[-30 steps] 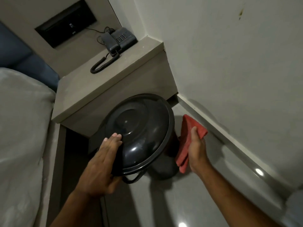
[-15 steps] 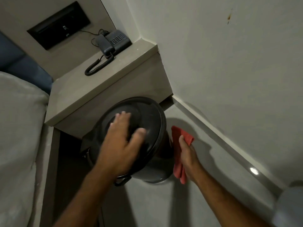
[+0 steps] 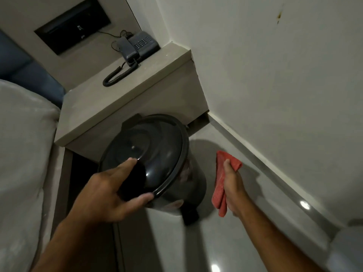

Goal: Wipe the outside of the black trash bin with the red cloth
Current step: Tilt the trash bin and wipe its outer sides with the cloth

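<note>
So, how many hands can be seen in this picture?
2. The left hand grips the lid rim of the black trash bin; the right hand, beside the bin, holds the red cloth.

The trash bin [image 3: 157, 154] is shiny black. The cloth [image 3: 221, 183] is red. The phone [image 3: 137, 46] is dark grey with a black curly cord [image 3: 117, 75]. The wall [image 3: 275, 75] is white with one small brown mark [image 3: 279, 15].

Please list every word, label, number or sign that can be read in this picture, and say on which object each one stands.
No text can be read here.
Telephone: the keypad buttons show, but their figures are too small to read.
Black wall panel: two small pale marks, too blurred to read.
Black trash bin, red cloth: no label visible.
</note>
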`<action>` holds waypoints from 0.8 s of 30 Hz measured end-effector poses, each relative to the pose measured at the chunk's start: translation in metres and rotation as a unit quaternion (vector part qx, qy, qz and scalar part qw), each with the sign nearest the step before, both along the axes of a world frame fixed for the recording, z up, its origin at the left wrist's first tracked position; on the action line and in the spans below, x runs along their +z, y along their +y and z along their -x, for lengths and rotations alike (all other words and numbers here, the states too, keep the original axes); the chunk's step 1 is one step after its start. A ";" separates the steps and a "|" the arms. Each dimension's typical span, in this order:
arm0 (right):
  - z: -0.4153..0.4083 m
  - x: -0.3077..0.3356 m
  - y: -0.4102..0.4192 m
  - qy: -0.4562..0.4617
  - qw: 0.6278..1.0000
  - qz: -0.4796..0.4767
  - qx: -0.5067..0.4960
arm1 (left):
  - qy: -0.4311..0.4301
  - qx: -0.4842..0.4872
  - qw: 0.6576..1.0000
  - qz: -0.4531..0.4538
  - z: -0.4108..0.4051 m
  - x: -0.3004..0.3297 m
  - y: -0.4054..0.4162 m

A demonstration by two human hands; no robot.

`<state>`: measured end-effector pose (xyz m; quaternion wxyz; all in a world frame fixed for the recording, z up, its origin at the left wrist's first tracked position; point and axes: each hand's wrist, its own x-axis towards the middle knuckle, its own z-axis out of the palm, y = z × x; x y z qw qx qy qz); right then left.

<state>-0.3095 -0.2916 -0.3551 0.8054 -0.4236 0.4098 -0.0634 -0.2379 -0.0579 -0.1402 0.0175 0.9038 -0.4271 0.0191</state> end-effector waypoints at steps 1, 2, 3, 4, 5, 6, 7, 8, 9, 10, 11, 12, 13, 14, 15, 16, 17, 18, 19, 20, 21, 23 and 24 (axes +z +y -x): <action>0.000 -0.001 0.002 -0.001 1.000 -0.002 0.002 | -0.012 0.002 1.000 0.009 0.002 -0.004 -0.009; 0.000 -0.002 0.005 -0.006 1.000 -0.007 0.005 | -0.012 0.005 1.000 0.000 0.005 -0.012 -0.019; 0.000 -0.002 0.007 -0.007 1.000 -0.012 0.007 | -0.012 0.003 1.000 -0.028 0.008 -0.020 -0.028; 0.000 -0.002 0.008 -0.007 1.000 -0.014 0.011 | -0.020 0.001 0.998 -0.059 0.010 -0.029 -0.036; 0.000 0.000 0.010 -0.006 1.000 -0.015 0.013 | -0.035 0.000 0.996 -0.077 0.012 -0.035 -0.042; 0.000 0.001 0.010 -0.007 1.000 -0.014 0.014 | -0.048 -0.002 0.996 -0.081 0.012 -0.038 -0.045; 0.001 0.002 0.010 -0.008 1.000 -0.013 0.014 | -0.055 -0.002 0.996 -0.074 0.010 -0.037 -0.046; 0.000 0.003 0.009 -0.011 1.000 -0.009 0.015 | -0.053 0.002 0.997 -0.058 0.009 -0.034 -0.045; 0.000 0.003 0.008 -0.014 1.000 -0.003 0.017 | -0.048 0.007 0.998 -0.040 0.007 -0.030 -0.043; 0.001 0.005 0.008 -0.018 1.000 0.007 0.020 | -0.045 0.013 0.999 -0.017 0.004 -0.025 -0.039; 0.001 0.007 0.008 -0.020 0.999 0.018 0.024 | -0.038 0.019 0.999 0.015 0.000 -0.020 -0.034; 0.001 0.007 0.008 -0.021 0.999 0.032 0.029 | -0.023 0.026 0.998 0.058 -0.005 -0.015 -0.027; 0.000 0.007 0.009 -0.023 0.998 0.043 0.037 | -0.004 0.030 0.994 0.104 -0.010 -0.010 -0.019; 0.000 0.005 0.011 -0.027 0.997 0.053 0.051 | 0.016 0.032 0.989 0.144 -0.016 -0.006 -0.010; 0.000 0.002 0.014 -0.033 0.995 0.065 0.070 | 0.035 0.038 0.983 0.178 -0.020 -0.002 -0.001; -0.002 -0.001 0.018 -0.041 0.992 0.083 0.089 | 0.058 0.052 0.975 0.210 -0.024 0.001 0.007; -0.004 -0.003 0.023 -0.042 0.986 0.122 0.101 | 0.084 0.071 0.965 0.239 -0.027 0.001 0.013; -0.007 -0.002 0.025 -0.028 0.977 0.179 0.111 | 0.105 0.087 0.956 0.260 -0.027 0.001 0.017; -0.014 0.001 0.026 -0.006 0.963 0.241 0.119 | 0.117 0.098 0.950 0.272 -0.028 -0.001 0.020; -0.022 0.007 0.025 0.024 0.945 0.299 0.132 | 0.121 0.105 0.947 0.278 -0.028 -0.002 0.020; -0.031 0.018 0.025 0.042 0.928 0.337 0.150 | 0.121 0.108 0.946 0.280 -0.028 -0.002 0.018; -0.052 0.051 0.029 0.019 0.910 0.378 0.170 | 0.115 0.109 0.947 0.281 -0.026 -0.002 0.010; -0.062 0.071 0.037 -0.027 0.902 0.404 0.148 | 0.111 0.113 0.946 0.283 -0.025 0.000 0.003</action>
